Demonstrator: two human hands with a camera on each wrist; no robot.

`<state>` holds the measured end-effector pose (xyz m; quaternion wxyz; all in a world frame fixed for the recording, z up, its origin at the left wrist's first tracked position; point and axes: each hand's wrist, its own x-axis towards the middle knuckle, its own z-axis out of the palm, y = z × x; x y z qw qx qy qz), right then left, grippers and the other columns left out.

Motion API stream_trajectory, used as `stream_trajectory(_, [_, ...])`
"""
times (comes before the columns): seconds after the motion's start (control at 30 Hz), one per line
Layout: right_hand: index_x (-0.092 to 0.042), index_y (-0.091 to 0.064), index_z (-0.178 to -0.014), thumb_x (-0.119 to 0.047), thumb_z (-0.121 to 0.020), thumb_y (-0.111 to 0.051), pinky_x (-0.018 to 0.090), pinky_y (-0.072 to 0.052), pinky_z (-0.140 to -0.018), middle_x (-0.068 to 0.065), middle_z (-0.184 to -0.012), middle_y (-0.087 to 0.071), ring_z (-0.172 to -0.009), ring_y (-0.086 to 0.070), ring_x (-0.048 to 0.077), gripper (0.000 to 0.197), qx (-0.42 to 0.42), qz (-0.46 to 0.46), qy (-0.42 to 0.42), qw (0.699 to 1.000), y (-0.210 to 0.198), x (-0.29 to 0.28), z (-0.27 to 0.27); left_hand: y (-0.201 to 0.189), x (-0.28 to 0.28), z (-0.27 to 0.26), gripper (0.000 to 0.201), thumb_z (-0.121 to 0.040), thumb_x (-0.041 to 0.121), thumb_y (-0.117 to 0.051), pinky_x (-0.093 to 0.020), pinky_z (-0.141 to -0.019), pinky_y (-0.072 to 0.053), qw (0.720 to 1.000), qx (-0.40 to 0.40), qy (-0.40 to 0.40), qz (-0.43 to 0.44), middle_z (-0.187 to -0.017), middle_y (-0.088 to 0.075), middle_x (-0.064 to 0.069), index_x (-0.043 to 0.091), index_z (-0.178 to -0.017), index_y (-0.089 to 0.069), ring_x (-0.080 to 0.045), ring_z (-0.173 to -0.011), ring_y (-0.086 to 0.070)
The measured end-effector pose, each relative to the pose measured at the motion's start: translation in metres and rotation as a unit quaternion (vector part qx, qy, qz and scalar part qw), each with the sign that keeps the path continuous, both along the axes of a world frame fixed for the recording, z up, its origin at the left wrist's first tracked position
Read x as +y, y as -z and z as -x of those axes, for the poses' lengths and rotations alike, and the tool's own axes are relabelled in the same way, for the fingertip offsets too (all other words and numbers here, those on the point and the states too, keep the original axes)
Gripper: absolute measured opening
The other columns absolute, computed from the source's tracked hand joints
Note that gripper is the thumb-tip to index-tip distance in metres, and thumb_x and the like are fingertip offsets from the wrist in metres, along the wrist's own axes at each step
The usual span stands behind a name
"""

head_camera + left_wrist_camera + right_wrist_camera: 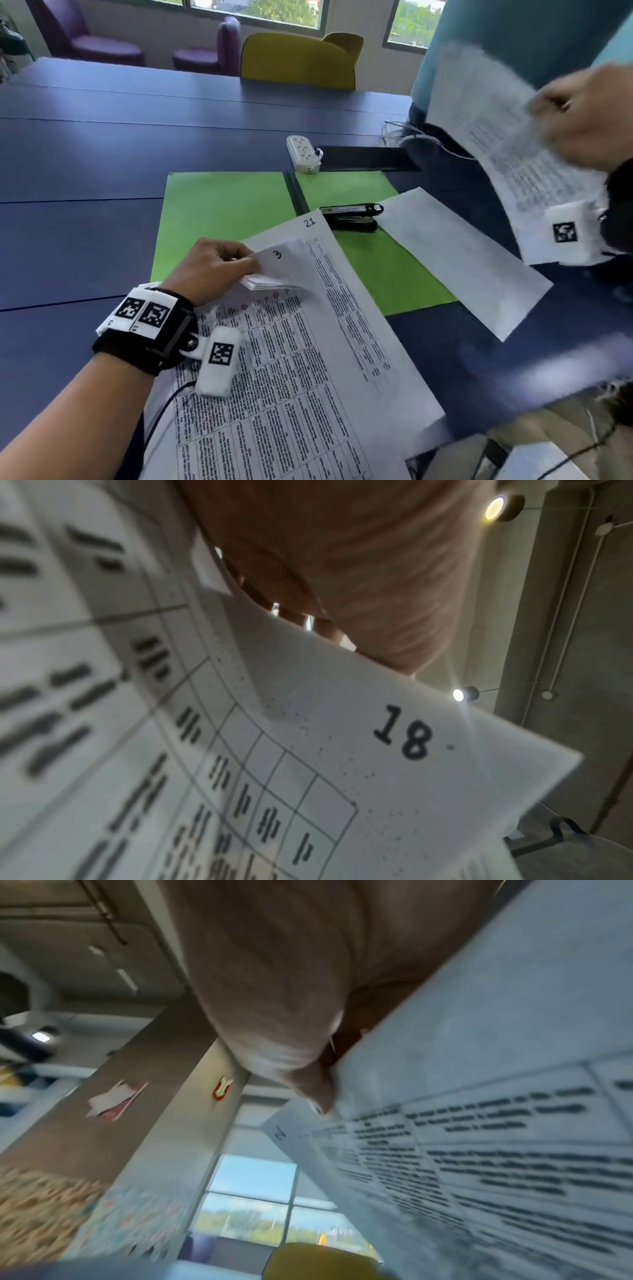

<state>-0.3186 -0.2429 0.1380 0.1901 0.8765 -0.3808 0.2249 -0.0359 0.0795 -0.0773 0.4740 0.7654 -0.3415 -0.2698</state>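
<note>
Left hand (212, 265) pinching stack (287, 359) corner, right hand (589, 116) gripping lifted sheet (507, 150)

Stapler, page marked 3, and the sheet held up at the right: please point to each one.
stapler (349, 218), head view, middle of its black body.
page marked 3 (287, 265), head view, lifted corner beside the number.
raised sheet (507, 154), head view, its printed middle area.
</note>
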Motion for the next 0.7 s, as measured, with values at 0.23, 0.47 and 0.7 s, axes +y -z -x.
stream_trajectory(0.23, [-0.018,-0.070,-0.095,-0.024,-0.092,-0.049,0.033,-0.045,-0.072,0.013,-0.102,-0.070,-0.092,-0.065,0.035,0.022,0.254,-0.104,0.041,0.961,0.129,0.044,-0.053,-0.001,0.002,0.001,0.006,-0.076,0.023,-0.076,-0.032,-0.067,-0.046,0.999,0.039,-0.005,0.010,-0.067,-0.073,-0.004,0.021,-0.071,-0.078,-0.017,-0.062,-0.059])
stream_trajectory(0.47, [-0.018,-0.057,-0.070,-0.059,-0.097,-0.039,0.033,-0.044,-0.071,0.006,-0.088,-0.066,-0.083,-0.060,0.029,0.052,0.209,-0.255,0.057,0.942,0.165,0.033,-0.062,-0.003,0.002,0.003,0.016,-0.066,0.031,-0.069,-0.035,-0.071,-0.048,0.999,0.045,0.001,0.005,-0.076,-0.076,-0.008,0.022,-0.075,-0.078,-0.017,-0.066,-0.062])
stream_trajectory(0.7, [-0.019,-0.077,-0.083,-0.027,-0.086,-0.074,0.034,-0.055,-0.064,0.000,-0.071,-0.073,-0.064,-0.065,0.025,0.008,-0.165,-0.444,-0.216,0.854,0.142,0.136,-0.083,-0.001,0.001,0.003,0.019,-0.067,0.029,-0.068,-0.035,-0.072,-0.047,0.999,0.052,0.006,0.010,-0.083,-0.076,-0.013,0.019,-0.079,-0.078,-0.018,-0.067,-0.061])
